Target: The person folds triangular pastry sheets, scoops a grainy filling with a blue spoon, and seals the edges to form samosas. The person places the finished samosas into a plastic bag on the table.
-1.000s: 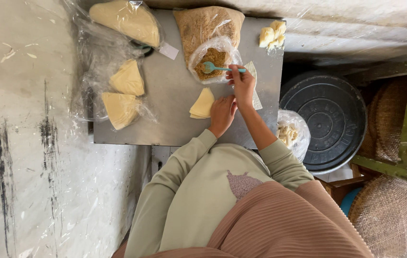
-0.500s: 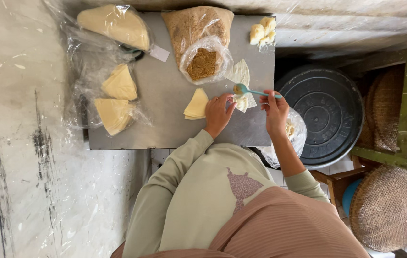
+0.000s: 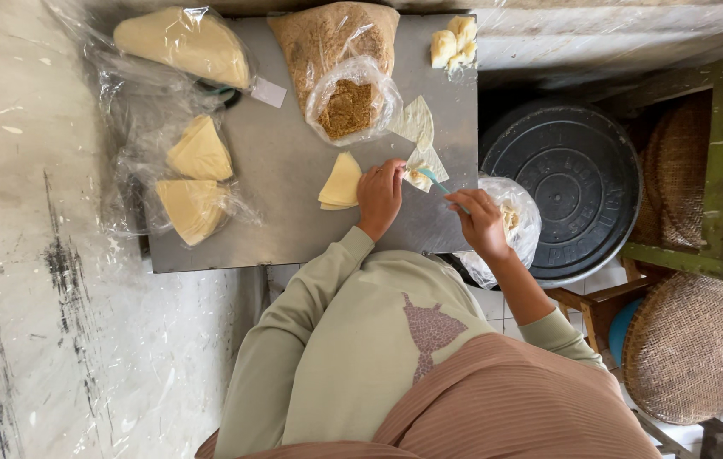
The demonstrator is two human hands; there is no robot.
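- Pastry wrapper (image 3: 423, 161): a pale triangular sheet lying flat on the grey metal tabletop (image 3: 285, 204), near its right edge; we see a small mound of filling on the end nearest the person.
- Left hand (image 3: 380, 195): we see it resting on the tabletop with fingertips curled down onto the near corner of the pastry wrapper, pinning it in place; it is pressing rather than gripping.
- Right hand (image 3: 482, 223): fingers are pinched around the handle of a teal spoon (image 3: 440, 181), whose bowl touches the filling on the wrapper.
- Stack of wrappers (image 3: 341, 182): yellowish triangular sheets piled just left of the left hand.
- Second loose wrapper (image 3: 415, 121): lies just beyond the first, beside the open bag.
- Bag of brown filling (image 3: 350, 109): a clear plastic bag, open at the top, holding crumbly brown material; we place it at the far middle of the tabletop.
- Folded pieces (image 3: 453, 42): a small pale heap at the far right corner.
- Wrapped wrapper stacks (image 3: 196, 183): further yellow triangles under clear plastic on the left half of the table.
- Black round lid (image 3: 564, 191): sits right of the table, with a plastic bag (image 3: 519, 229) partly under the right hand.
- Woven baskets (image 3: 693, 348): lower right, well apart from the hands.
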